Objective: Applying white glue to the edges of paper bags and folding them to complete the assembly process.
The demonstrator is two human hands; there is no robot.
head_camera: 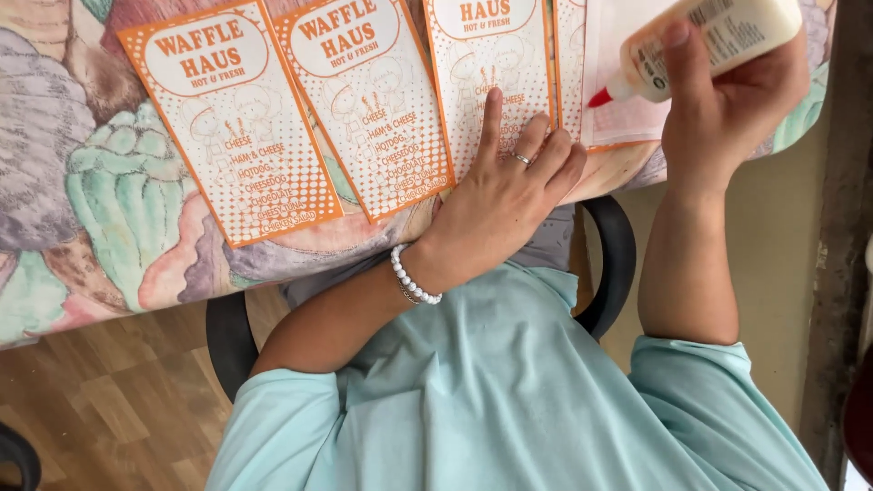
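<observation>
Four orange-and-white printed cards are counted along the near edge of the table (91, 227), which is covered by a flower-patterned cloth: the first card (232, 123), the second card (368, 105), the third card (482, 77) and, toward the right end, a fourth card (614, 91) lying blank side up. The third card is pressed down by the left hand (505, 195), its fingers spread flat. One white glue bottle (705, 45) with a red tip is gripped by the closed fingers of the right hand (732, 100), tilted over the fourth card. Its contents cannot be seen.
</observation>
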